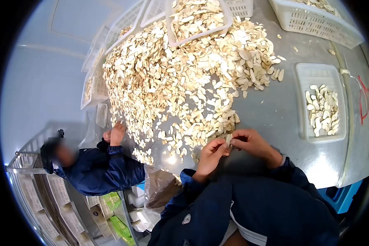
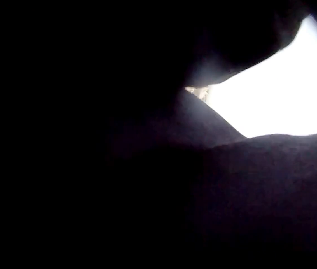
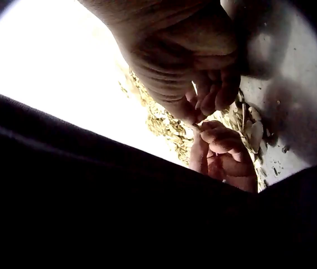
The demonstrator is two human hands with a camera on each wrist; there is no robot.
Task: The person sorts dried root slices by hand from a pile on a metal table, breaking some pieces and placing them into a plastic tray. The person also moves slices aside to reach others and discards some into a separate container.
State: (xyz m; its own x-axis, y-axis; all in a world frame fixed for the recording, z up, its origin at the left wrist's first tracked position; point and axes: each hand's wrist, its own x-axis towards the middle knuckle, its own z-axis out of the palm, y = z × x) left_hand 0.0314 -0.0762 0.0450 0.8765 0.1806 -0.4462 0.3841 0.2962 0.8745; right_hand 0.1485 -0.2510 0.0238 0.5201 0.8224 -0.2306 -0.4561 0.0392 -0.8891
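In the head view a pale slice [image 1: 228,138] stands upright between the two hands, at the near edge of a wide heap of similar slices [image 1: 160,74]. The left hand [image 1: 211,158] pinches it from one side with thumb and fingers. From the other side, the right hand [image 1: 254,143] has thumb and forefinger on it. The right wrist view shows the right hand [image 3: 175,61] and the left hand [image 3: 228,154] meeting at the fingertips; the slice is hard to make out there. Dark cloth fills most of the left wrist view, with neither hand visible.
On the right a white tray [image 1: 301,102] holds loose slices. White baskets [image 1: 315,24] stand along the far side, and a clear tray of slices [image 1: 229,25] rests on the heap. At the left another person [image 1: 98,168] in dark blue works by the heap. A plastic bag [image 1: 158,190] hangs near the table edge.
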